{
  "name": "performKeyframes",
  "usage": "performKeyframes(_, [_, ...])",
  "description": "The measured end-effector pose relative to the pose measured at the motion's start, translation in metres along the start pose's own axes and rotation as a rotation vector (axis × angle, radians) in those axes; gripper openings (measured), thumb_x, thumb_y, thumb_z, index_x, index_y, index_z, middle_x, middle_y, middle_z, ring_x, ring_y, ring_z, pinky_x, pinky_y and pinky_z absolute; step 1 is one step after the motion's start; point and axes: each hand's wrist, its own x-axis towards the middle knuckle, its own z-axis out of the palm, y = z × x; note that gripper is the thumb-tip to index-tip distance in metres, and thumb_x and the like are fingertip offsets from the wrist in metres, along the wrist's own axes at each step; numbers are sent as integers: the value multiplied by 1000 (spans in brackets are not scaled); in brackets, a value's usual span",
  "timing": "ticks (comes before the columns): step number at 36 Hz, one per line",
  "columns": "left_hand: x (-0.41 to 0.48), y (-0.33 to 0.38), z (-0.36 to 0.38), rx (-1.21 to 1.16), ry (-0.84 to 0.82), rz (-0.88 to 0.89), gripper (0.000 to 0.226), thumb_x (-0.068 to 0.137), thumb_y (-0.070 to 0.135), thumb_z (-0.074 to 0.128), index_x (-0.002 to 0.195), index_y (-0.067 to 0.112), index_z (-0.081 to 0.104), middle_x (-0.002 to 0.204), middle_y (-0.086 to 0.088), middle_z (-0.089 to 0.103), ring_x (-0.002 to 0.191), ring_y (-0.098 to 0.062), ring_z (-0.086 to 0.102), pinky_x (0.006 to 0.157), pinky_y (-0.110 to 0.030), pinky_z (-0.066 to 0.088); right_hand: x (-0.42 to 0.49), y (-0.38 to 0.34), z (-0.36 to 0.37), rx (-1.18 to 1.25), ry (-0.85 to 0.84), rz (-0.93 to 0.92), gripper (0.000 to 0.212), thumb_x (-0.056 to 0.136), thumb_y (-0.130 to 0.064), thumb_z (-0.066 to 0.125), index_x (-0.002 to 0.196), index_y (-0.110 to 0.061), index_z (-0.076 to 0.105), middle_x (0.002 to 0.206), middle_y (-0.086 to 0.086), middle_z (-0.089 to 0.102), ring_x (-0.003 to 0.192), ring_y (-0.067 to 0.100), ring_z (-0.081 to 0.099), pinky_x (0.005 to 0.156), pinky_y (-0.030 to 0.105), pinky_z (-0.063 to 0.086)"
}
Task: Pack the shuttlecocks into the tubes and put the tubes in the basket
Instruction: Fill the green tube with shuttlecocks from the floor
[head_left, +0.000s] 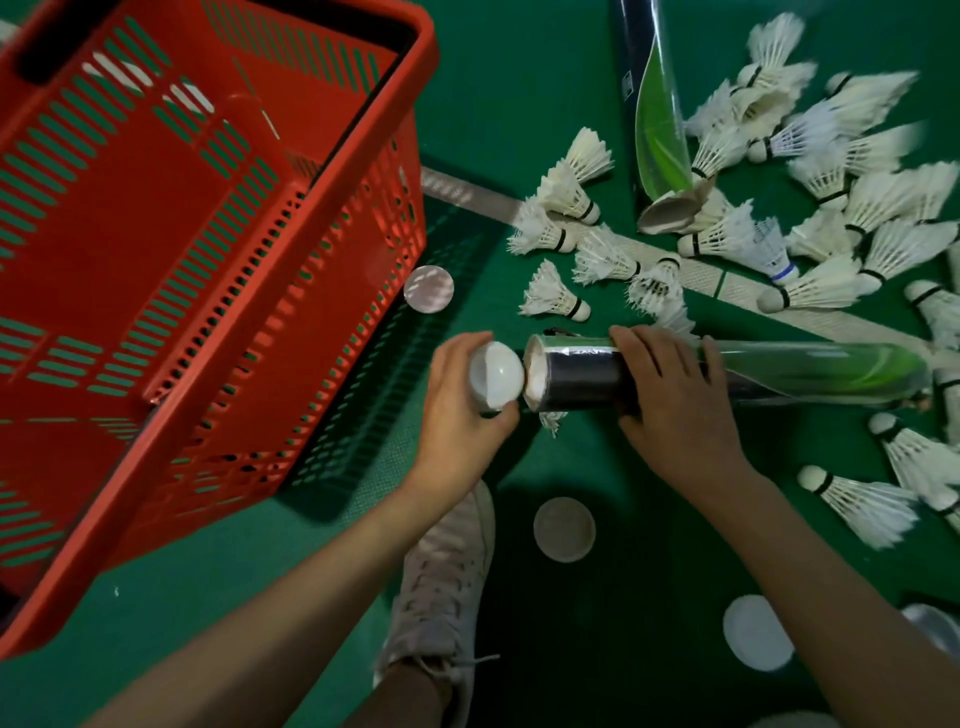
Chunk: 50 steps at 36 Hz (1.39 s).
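Observation:
A dark and green tube (810, 371) lies sideways on the green floor, its open end to the left with white feathers showing inside. My right hand (675, 395) grips it near that end. My left hand (462, 410) holds a white cap (496, 382) right at the tube's mouth. Several white shuttlecocks (826, 171) lie scattered at the right and beyond the tube. A second tube (654, 104) lies at the top, open end toward me. The red basket (363, 182) stands at the left, tilted in view; I see no tube in it.
Loose white caps lie on the floor: one (428, 288) beside the basket, one (564, 529) below the tube, one (756, 639) at lower right. A white shoe (447, 577) is between my arms. A pale court line (727, 280) crosses under the shuttlecocks.

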Motion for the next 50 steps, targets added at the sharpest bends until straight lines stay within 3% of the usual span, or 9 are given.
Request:
performKeyframes(6, [3, 19, 1, -13, -107, 143, 72, 72, -16, 60, 138, 4, 37, 136, 0, 39, 127, -8, 38, 106, -11, 28, -1, 0, -2, 9, -10, 13, 84, 59, -9, 77, 134, -12, 40, 131, 16, 49, 123, 35, 45, 105, 61, 23])
performKeyframes(11, [-4, 28, 6, -245, -244, 92, 76, 82, -5, 46, 147, 19, 14, 146, 33, 23, 136, 2, 33, 106, -14, 31, 2, 3, -7, 21, 12, 37, 82, 62, -10, 76, 135, -13, 38, 132, 16, 47, 125, 36, 43, 106, 61, 22])
performKeyframes(16, [-2, 31, 18, -175, -228, 121, 55, 93, 7, 44, 145, 14, 29, 156, 3, 18, 144, 0, 14, 116, -18, 16, 8, 2, -13, 46, 30, 62, 80, 67, -10, 74, 137, -13, 37, 134, 15, 46, 128, 36, 40, 108, 62, 21])
performKeyframes(23, [7, 37, 24, -203, -286, 78, 54, 100, 27, 37, 147, 27, 9, 154, 20, 5, 145, 2, -1, 117, -18, 3, 14, 3, -19, 72, 57, 85, 84, 64, -9, 75, 139, -9, 35, 137, 17, 43, 130, 37, 35, 110, 61, 15])
performKeyframes(29, [11, 42, 30, -164, -274, 130, 59, 101, 28, 35, 147, 23, -2, 155, 15, -8, 145, -3, -9, 120, -34, -2, 14, 0, -16, 92, 121, 92, 87, 60, -5, 77, 136, -8, 36, 133, 18, 45, 127, 37, 38, 109, 60, 15])
performKeyframes(36, [13, 46, 33, -140, -202, 137, 64, 97, 34, 41, 149, 14, 8, 156, 10, -1, 146, -4, -2, 121, -42, 6, 13, -4, -14, 106, 168, 114, 87, 55, -6, 80, 133, -5, 41, 129, 19, 49, 123, 40, 44, 106, 63, 21])
performKeyframes(40, [8, 45, 35, -244, -154, 112, 58, 97, 23, 47, 149, 13, 21, 159, 2, 7, 145, 0, 5, 115, -15, 13, 11, -3, -12, 108, 174, 105, 85, 56, -8, 81, 132, -6, 42, 128, 18, 50, 121, 38, 45, 105, 63, 21])
performKeyframes(45, [13, 40, 37, -330, -30, -34, 50, 93, 43, 42, 138, 21, 41, 154, 8, 21, 140, 6, 19, 112, -12, 18, 12, 0, -10, 136, 156, 116, 81, 62, -11, 77, 134, -7, 42, 131, 15, 47, 125, 33, 38, 109, 59, 14])
performKeyframes(50, [14, 48, 42, -196, -119, -3, 54, 97, 34, 36, 147, 16, 25, 155, 13, 4, 140, 11, 2, 114, -11, 6, 13, 0, -9, 122, 169, 124, 81, 63, -12, 77, 135, -8, 41, 133, 15, 46, 127, 33, 38, 110, 60, 15])
